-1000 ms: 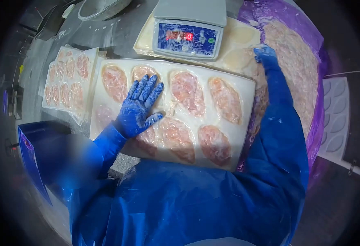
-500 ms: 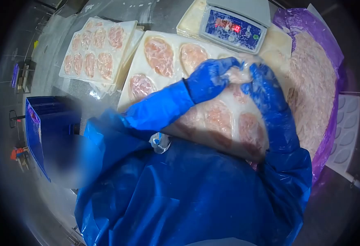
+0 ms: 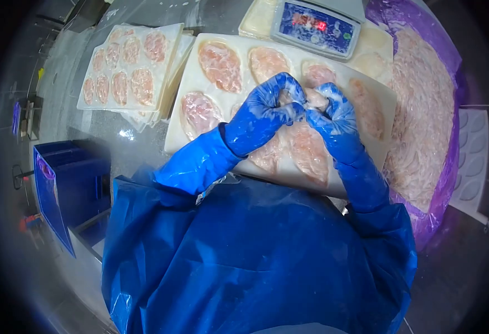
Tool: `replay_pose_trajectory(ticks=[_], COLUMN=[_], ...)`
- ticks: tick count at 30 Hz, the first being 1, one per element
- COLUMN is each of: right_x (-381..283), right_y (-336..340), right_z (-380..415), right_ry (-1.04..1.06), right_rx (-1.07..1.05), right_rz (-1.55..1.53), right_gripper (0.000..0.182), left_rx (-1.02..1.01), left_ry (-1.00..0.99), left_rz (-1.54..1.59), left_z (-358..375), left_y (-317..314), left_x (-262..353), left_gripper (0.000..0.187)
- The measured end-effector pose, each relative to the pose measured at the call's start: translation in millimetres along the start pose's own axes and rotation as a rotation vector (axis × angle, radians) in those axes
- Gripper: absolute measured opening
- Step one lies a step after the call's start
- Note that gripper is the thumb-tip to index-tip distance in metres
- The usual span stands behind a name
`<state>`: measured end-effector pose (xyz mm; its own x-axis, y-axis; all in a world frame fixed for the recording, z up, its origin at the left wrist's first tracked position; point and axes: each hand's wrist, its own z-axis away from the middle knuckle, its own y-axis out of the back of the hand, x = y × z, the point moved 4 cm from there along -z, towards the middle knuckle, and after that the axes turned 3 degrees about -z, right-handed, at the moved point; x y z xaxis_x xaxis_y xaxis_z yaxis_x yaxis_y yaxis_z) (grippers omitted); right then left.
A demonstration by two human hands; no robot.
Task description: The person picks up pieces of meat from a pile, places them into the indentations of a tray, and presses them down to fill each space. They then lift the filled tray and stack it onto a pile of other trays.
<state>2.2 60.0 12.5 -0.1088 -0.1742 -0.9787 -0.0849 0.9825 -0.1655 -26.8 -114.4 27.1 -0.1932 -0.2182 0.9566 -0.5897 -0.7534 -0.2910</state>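
Both hands wear blue gloves and meet above a white moulded tray [image 3: 173, 131] whose oval hollows hold pale pink raw meat. A small pale piece of meat [image 3: 316, 99] is pinched between them. My left hand [image 3: 267, 114] is closed, its fingertips at the left side of the piece. My right hand [image 3: 333, 116] is closed on the piece from the right, fingers curled. Beneath and around the hands lie several meat portions, among them one at the tray's upper left [image 3: 220, 65] and one at its right [image 3: 368, 108].
A scale with a red display [image 3: 316, 29] stands behind the tray. To the right is a large meat mass [image 3: 423, 122] in a purple bag [image 3: 457, 61]. Stacked filled trays [image 3: 161, 72] lie at the left, above a blue bin [image 3: 60, 195]. An unfilled moulded tray [image 3: 470, 153] is far right.
Both hands have moved down and left with the meat piece, away from the scale. Portions at the tray's top right are now uncovered.
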Motion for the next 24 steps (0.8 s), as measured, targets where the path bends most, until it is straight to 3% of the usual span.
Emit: replay_pose_trajectory(ticks=[3, 5, 8, 9, 10, 13, 15, 16, 19, 21, 22, 24], right_x=[-8, -1, -12, -15, -20, -30, -35, -32, -14, -15, -8, -4], right_y=[22, 44, 64, 70, 76, 97, 99, 99, 91, 59, 45, 6], right_z=[10, 19, 27, 28, 26, 23, 20, 18, 8, -7, -20, -42], right_ry=[-0.043, -0.215, -0.191, -0.187, -0.12, -0.05, -0.026, -0.029, -0.099, 0.127, 0.125, 0.261], right_rx=[-0.044, 0.086, 0.251, 0.261, 0.281, 0.282, 0.263, 0.246, 0.174, 0.045, 0.038, -0.347], right_rz=[0.02, -0.047, -0.176, -0.172, -0.15, -0.038, -0.008, -0.012, -0.024, -0.066, -0.076, -0.136], right_gripper=[0.028, 0.026, 0.022, 0.022, 0.021, 0.024, 0.036, 0.036, 0.037, 0.035, 0.035, 0.032], left_rx=[-0.114, -0.182, -0.124, -0.262, -0.269, -0.849, -0.461, -0.333, -0.166, -0.12, -0.09, -0.061], left_ry=[-0.051, -0.105, -0.213, -0.279, -0.278, -0.742, -0.433, -0.357, -0.49, -0.495, -0.492, -0.491], left_rz=[0.16, 0.214, 0.147, 0.356, 0.357, -0.127, -0.71, -0.865, -0.786, -0.661, -0.609, -0.537], left_z=[-15, -30, -64, -88, -124, -206, -256, -273, -241, -199, -174, -126], left_y=[-12, -26, -29, -27, -22, -45, -79, -67, 8, 62, 88, 124], left_x=[18, 37, 43, 30, 36, 88, 28, 16, 53, 77, 86, 93], left_gripper=[0.017, 0.017, 0.014, 0.016, 0.016, 0.075, 0.022, 0.023, 0.028, 0.031, 0.033, 0.036])
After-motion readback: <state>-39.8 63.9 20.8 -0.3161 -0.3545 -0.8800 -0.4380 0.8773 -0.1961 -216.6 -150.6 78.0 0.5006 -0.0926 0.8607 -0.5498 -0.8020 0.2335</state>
